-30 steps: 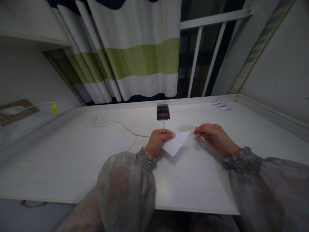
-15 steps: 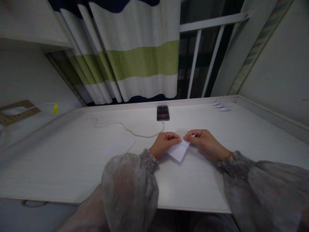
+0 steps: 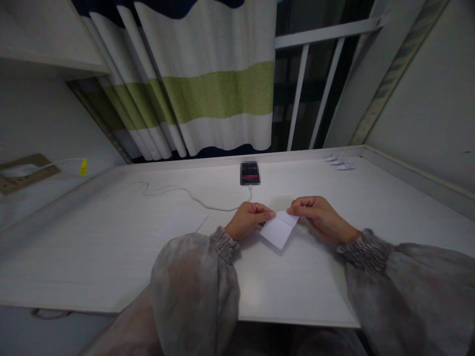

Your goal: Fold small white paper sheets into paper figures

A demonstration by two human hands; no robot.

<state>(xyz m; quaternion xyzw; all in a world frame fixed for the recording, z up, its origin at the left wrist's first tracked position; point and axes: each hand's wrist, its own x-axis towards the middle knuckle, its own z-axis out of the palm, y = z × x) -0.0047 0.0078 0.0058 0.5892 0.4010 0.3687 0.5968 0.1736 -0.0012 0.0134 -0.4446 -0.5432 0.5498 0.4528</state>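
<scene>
A small white sheet of folded paper (image 3: 279, 231) is held up between my two hands just above the white desk. My left hand (image 3: 248, 219), with a ring on one finger, pinches the paper's upper left edge between thumb and fingers. At the upper right corner, my right hand (image 3: 318, 215) grips it the same way. A crease runs near the top, and one corner points down towards me. The fingertips hide parts of the upper edge.
White paper sheets (image 3: 181, 222) lie left of my left arm. A phone with a blurred screen (image 3: 250, 173) is at the back, joined to a white cable (image 3: 200, 201). Several small folded paper pieces (image 3: 340, 162) sit at the back right. A curtain (image 3: 218, 89) hangs behind the desk (image 3: 293, 291).
My hands have moved apart a little, the right one rightward and the left one slightly leftward. More of the paper's upper part and its crease now shows between them.
</scene>
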